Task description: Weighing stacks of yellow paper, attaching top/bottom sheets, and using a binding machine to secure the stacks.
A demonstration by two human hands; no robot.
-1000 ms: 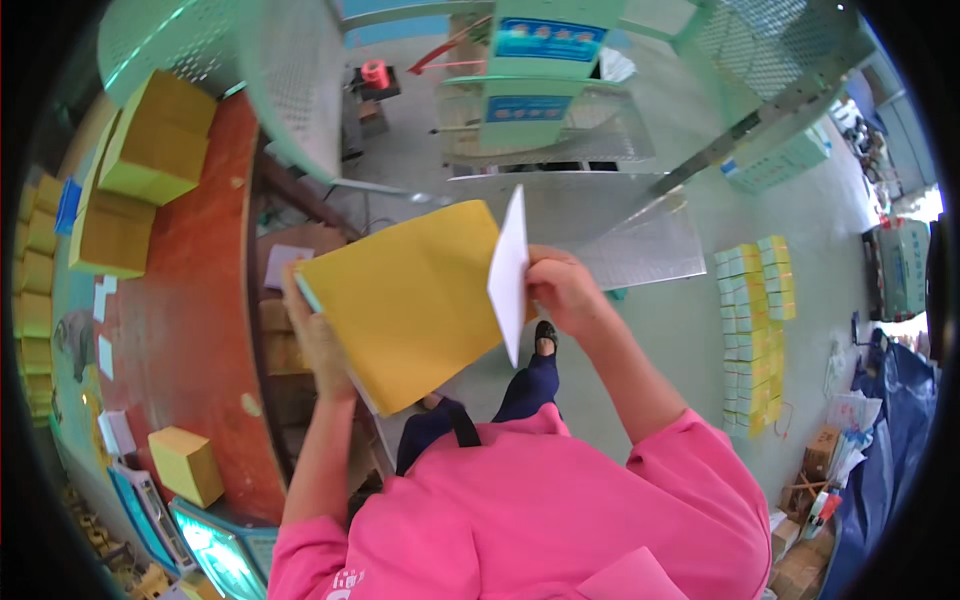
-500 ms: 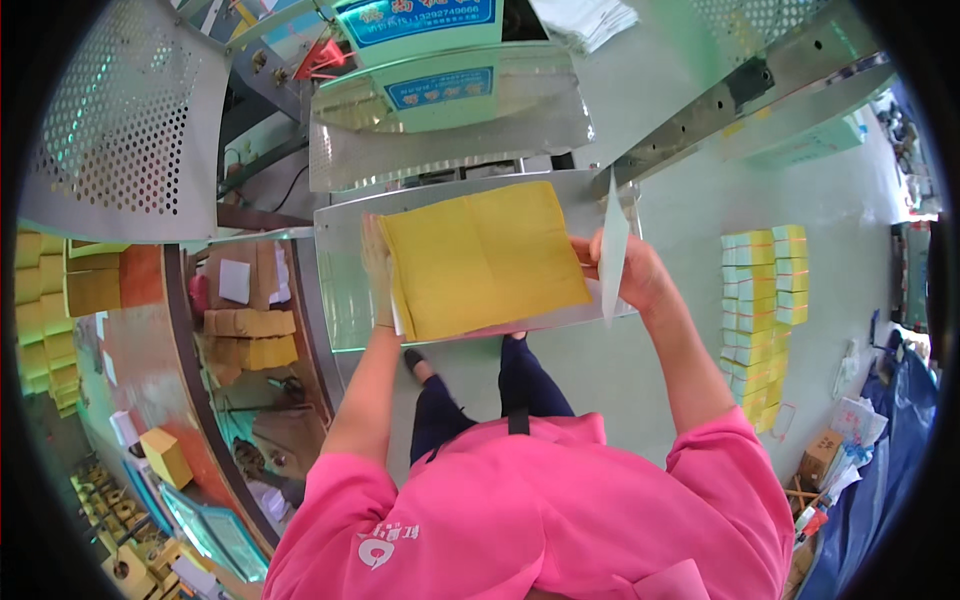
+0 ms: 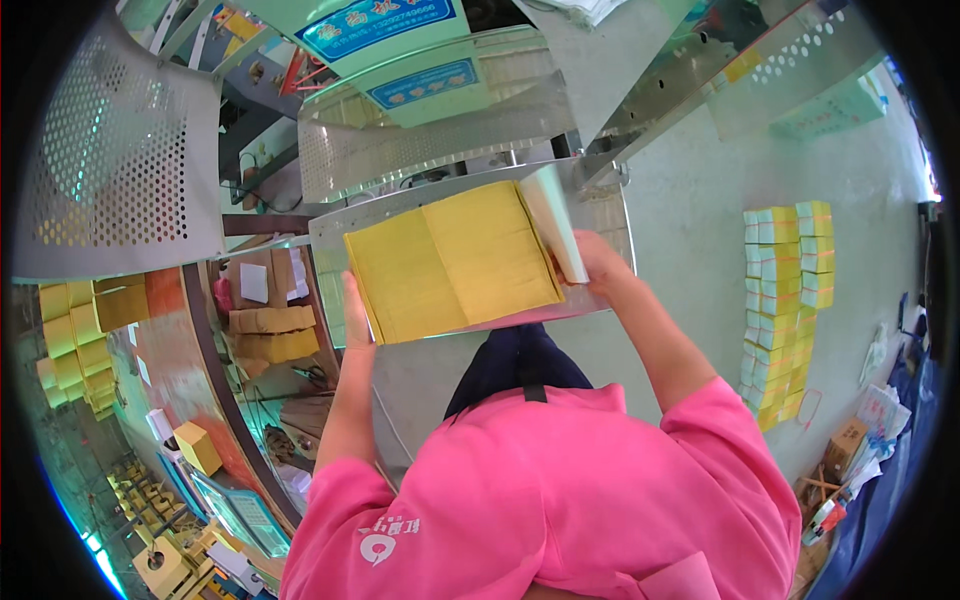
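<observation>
A stack of yellow paper sheets (image 3: 450,265) with a centre crease lies slightly tilted on the metal tray (image 3: 335,322) before me. My left hand (image 3: 355,312) rests along the stack's left edge, fingers stretched out and partly hidden by the paper. On the opposite side my right hand (image 3: 603,262) grips a pale, whitish sheet (image 3: 553,222), which leans up against the stack's right edge. Some of the right fingers are hidden behind this sheet.
A clear curved guard (image 3: 430,150) stands behind the tray, with perforated metal panels (image 3: 130,150) at left. Banded yellow-and-white bundles (image 3: 785,300) sit on the floor at right. A reddish-brown table (image 3: 215,370) is at left.
The yellow stack has shifted left and a little tilted. The pale sheet has swung from standing edge-on to leaning against the stack's right side, my right hand moving left with it.
</observation>
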